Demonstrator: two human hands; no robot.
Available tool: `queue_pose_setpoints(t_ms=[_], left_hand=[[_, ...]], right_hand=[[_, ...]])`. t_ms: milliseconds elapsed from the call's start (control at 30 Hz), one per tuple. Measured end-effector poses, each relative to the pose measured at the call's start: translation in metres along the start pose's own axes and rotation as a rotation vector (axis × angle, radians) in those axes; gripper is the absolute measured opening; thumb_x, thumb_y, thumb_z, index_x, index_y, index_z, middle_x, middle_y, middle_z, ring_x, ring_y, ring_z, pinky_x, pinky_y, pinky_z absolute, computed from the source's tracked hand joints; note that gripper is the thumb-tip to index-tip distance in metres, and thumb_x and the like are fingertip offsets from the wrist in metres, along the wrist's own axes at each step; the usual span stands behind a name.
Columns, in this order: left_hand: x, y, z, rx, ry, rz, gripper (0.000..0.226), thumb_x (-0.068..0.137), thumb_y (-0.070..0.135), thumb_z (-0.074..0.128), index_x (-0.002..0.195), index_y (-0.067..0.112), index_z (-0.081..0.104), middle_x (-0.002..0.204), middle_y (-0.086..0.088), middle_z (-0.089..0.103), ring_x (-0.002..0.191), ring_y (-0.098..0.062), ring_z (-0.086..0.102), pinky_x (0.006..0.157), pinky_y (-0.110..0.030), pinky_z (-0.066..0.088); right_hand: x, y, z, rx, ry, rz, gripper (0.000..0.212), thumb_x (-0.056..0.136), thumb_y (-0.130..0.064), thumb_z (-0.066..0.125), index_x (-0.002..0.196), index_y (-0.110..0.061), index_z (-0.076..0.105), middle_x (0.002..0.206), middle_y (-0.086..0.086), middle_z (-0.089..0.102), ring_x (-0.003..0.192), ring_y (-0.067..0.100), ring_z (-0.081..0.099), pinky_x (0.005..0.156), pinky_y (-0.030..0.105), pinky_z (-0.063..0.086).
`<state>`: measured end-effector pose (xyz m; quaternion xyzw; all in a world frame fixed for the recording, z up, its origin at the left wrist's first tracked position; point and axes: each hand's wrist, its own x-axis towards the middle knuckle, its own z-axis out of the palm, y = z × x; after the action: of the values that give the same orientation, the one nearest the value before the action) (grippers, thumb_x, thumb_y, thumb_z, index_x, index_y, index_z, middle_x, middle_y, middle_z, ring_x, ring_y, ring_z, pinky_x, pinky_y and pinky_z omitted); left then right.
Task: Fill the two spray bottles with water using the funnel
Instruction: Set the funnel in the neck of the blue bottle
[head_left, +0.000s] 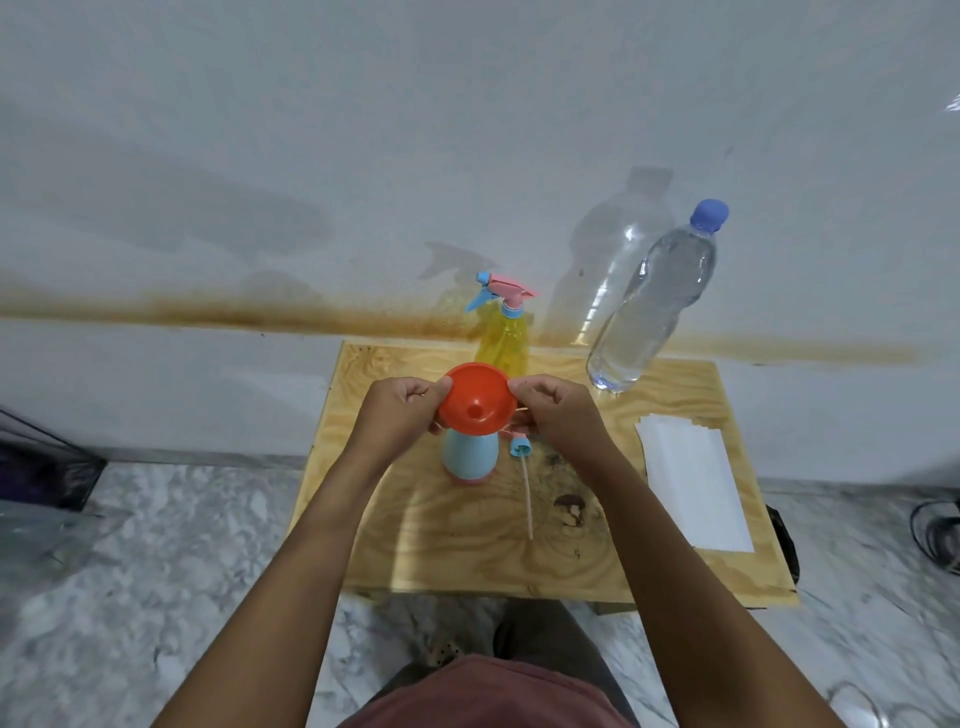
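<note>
Hands meet at the middle of the head view, over a small wooden table (457, 551) that stands against a white wall. The left hand (397, 410) pinches the left edge of the orange funnel (475, 399) with its fingers curled in, and the right hand (558, 415) pinches the right edge the same way. The funnel sits mouth-up directly over the top of the blue spray bottle (470, 460), which stands upright near the table's centre. The funnel's bowl hides the bottle's neck, so it is not possible to tell whether the spout is seated inside.

Just right of the blue spray bottle, the removed sprayer head (521, 447) lies on the wood, its pale dip tube running toward the lower part of the frame. Behind the funnel, toward the wall, the yellow spray bottle (504, 338) stands upright with its pink and blue trigger head screwed on. To the upper right of it stands a clear water bottle (654, 306), capped in blue and holding water. A stack of white paper (691, 488) lies along the right side of the table.

A brown stain (234, 314) runs across the wall at the level of the table's far edge. Grey marbled floor (171, 561) fills the lower left and lower right of the frame.
</note>
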<state>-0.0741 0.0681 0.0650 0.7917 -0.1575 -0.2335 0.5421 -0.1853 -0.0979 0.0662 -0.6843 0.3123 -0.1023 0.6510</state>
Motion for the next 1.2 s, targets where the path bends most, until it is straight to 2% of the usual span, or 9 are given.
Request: queue_pose_setpoints(t_ms=[133,367,600,767,900,967,1067,1133,1200], left_hand=[[0.004,-0.006,0.003,-0.06,0.044,-0.022,0.048,0.095,0.033,0.067,0.048,0.025,0.064,0.054,0.003,0.065,0.059,-0.018,0.065,0.083,-0.055,0.059],[0.007,-0.003,0.01,-0.076,0.112,-0.005,0.033,0.094,0.033,0.067,0.07,0.012,0.07,0.061,-0.007,0.069,0.059,-0.016,0.064,0.078,-0.051,0.059],[0.01,-0.004,0.009,-0.105,0.114,0.005,0.033,0.094,0.034,0.067,0.073,0.009,0.072,0.064,-0.007,0.07,0.061,-0.018,0.066,0.077,-0.052,0.06],[0.014,-0.005,0.013,-0.098,0.102,-0.006,0.038,0.093,0.035,0.067,0.069,0.006,0.071,0.068,-0.019,0.071,0.061,-0.022,0.066,0.079,-0.057,0.059],[0.016,-0.008,0.017,-0.098,0.094,-0.032,0.035,0.089,0.038,0.069,0.068,0.01,0.071,0.066,-0.016,0.071,0.061,-0.023,0.066,0.079,-0.058,0.059],[0.017,-0.013,0.019,-0.065,0.081,-0.056,0.032,0.091,0.036,0.069,0.071,0.012,0.071,0.066,-0.014,0.071,0.062,-0.022,0.067,0.079,-0.057,0.059],[0.015,-0.019,0.02,-0.071,0.088,-0.063,0.027,0.088,0.042,0.071,0.089,0.015,0.07,0.069,-0.009,0.071,0.063,-0.022,0.071,0.077,-0.056,0.06],[0.014,-0.022,0.022,-0.066,0.128,-0.032,0.034,0.082,0.051,0.067,0.104,0.026,0.067,0.074,-0.006,0.069,0.072,-0.023,0.073,0.077,-0.055,0.06],[0.015,-0.024,0.024,-0.051,0.158,-0.001,0.023,0.083,0.05,0.063,0.101,0.036,0.066,0.077,-0.003,0.065,0.081,-0.026,0.072,0.076,-0.055,0.06]], right_hand=[[0.004,0.003,0.005,0.025,0.039,0.013,0.021,0.095,-0.022,0.066,0.098,-0.002,0.073,0.078,0.014,0.075,0.066,0.019,0.072,0.081,0.054,0.06],[0.012,0.004,0.007,-0.006,0.085,-0.005,0.02,0.096,-0.026,0.065,0.096,-0.008,0.074,0.073,0.012,0.075,0.064,0.022,0.07,0.074,0.055,0.061],[0.017,0.005,0.009,-0.02,0.106,-0.005,0.019,0.096,-0.026,0.064,0.098,-0.009,0.073,0.075,0.009,0.075,0.066,0.019,0.072,0.072,0.042,0.062],[0.02,0.004,0.005,-0.094,0.112,-0.052,0.017,0.098,-0.025,0.062,0.096,-0.012,0.072,0.074,0.006,0.074,0.064,0.016,0.072,0.066,0.034,0.062],[0.022,0.008,0.003,-0.132,0.114,-0.024,0.021,0.098,-0.024,0.061,0.1,-0.007,0.072,0.08,0.011,0.075,0.068,0.023,0.073,0.067,0.036,0.063],[0.023,0.014,0.004,-0.177,0.101,-0.023,0.018,0.098,-0.023,0.06,0.1,-0.009,0.071,0.083,0.009,0.074,0.065,0.017,0.072,0.063,0.033,0.062],[0.021,0.02,0.006,-0.198,0.088,-0.053,0.011,0.099,-0.024,0.059,0.1,-0.016,0.067,0.082,0.007,0.073,0.061,0.012,0.072,0.058,0.029,0.061],[0.02,0.021,0.009,-0.208,0.1,-0.088,0.01,0.1,-0.024,0.058,0.1,-0.017,0.066,0.079,0.004,0.072,0.06,0.01,0.071,0.06,0.029,0.061],[0.02,0.022,0.012,-0.23,0.116,-0.122,0.01,0.1,-0.024,0.057,0.101,-0.019,0.065,0.078,0.0,0.072,0.06,0.006,0.07,0.064,0.029,0.061]])
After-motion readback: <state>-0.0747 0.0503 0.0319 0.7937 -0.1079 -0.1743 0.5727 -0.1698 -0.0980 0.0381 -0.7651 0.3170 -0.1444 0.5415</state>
